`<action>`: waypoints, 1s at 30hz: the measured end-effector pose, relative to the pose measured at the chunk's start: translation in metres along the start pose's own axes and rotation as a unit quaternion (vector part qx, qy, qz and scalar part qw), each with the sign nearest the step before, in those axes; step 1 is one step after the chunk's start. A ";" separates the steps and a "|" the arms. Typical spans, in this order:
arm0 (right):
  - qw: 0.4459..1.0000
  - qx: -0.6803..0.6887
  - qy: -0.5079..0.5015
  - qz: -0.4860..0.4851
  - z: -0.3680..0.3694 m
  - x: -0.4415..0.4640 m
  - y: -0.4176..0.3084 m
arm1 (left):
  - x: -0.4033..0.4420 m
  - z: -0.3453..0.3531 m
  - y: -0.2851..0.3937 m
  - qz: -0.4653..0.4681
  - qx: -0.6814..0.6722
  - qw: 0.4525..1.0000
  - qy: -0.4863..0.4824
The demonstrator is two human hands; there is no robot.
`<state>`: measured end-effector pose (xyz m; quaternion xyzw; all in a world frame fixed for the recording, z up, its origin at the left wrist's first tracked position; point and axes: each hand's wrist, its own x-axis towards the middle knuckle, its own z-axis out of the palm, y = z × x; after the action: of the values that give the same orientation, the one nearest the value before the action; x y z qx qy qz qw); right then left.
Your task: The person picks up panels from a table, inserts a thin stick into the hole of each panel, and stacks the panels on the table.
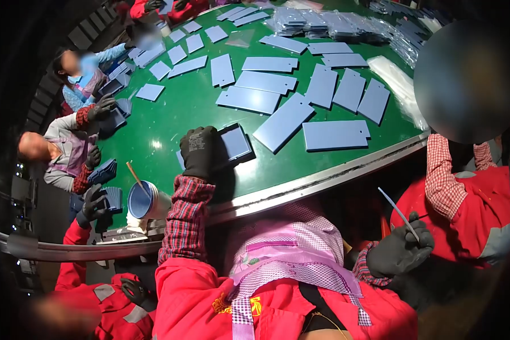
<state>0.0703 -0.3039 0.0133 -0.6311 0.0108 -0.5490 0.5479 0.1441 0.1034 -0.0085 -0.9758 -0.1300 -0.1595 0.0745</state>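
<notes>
My left hand, in a dark glove, is closed with its fingers curled down at the table's near side. A light blue edge shows left of it, and a shallow blue tray with a dark rim lies against its right side. What the fingers grip is hidden beneath the glove. Off the table edge to the right, my right hand, also gloved, pinches a thin light blue strip, perhaps a panel seen edge-on. Flat blue panels, several with a small tab, lie spread beyond my left hand.
A metal edge borders the green table. A white bucket with a stick stands left of my arm. Bagged panels are heaped at the back, and white plastic sheets lie right. Co-workers sit on both sides.
</notes>
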 end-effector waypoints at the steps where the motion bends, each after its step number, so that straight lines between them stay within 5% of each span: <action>1: 0.994 -0.106 0.010 -0.002 0.001 0.000 -0.001 | 0.002 0.004 -0.002 0.002 -0.035 0.999 0.029; 6: 0.999 0.012 -0.037 0.009 -0.006 0.007 0.001 | 0.002 -0.024 0.008 0.004 -0.123 0.976 0.179; 7: 0.998 0.037 -0.044 0.014 -0.007 0.005 0.003 | 0.000 -0.026 0.008 -0.021 -0.338 0.916 0.213; 8: 0.998 -0.053 -0.034 0.018 -0.007 0.001 0.006 | -0.002 -0.030 0.011 -0.047 -0.534 0.810 0.236; 9: 0.987 -0.155 -0.023 0.044 -0.006 0.001 0.004 | -0.006 -0.059 0.028 -0.136 -0.667 0.718 0.146; 10: 0.964 -0.255 -0.013 0.069 -0.004 0.002 0.000 | -0.012 -0.059 0.026 -0.075 -0.804 0.586 0.069; 11: 0.964 -0.256 -0.018 0.071 0.003 0.001 -0.006 | -0.020 -0.055 0.040 0.013 -0.913 0.407 0.018; 12: 0.994 -0.084 -0.057 0.045 0.012 0.000 -0.011 | -0.021 -0.036 0.046 0.032 -0.973 0.201 -0.111; 13: 0.992 0.089 -0.092 0.019 0.019 -0.001 -0.014 | -0.031 -0.052 0.069 -0.008 -0.968 0.224 -0.108; 14: 0.992 0.085 -0.096 0.022 0.021 -0.002 -0.012 | -0.041 -0.078 0.089 -0.080 -0.958 0.253 -0.108; 15: 0.974 0.191 -0.110 0.044 0.022 -0.005 -0.010 | -0.045 -0.068 0.100 -0.045 -0.980 0.153 -0.123; 16: 0.946 0.294 -0.122 0.065 0.022 -0.008 -0.008 | -0.053 -0.070 0.109 -0.107 -0.980 0.122 -0.118; 21: 0.931 0.294 -0.199 0.083 0.019 -0.006 0.004 | -0.066 -0.035 0.126 -0.053 -0.987 0.027 -0.149; 30: 0.913 0.254 -0.319 0.031 0.045 -0.015 -0.021 | -0.071 -0.019 0.117 -0.115 -0.987 0.039 -0.110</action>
<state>0.0836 -0.2554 0.0272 -0.6113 -0.2845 -0.2854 0.6811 0.1059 -0.0286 -0.0268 -0.1138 0.0320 -0.0361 -0.9923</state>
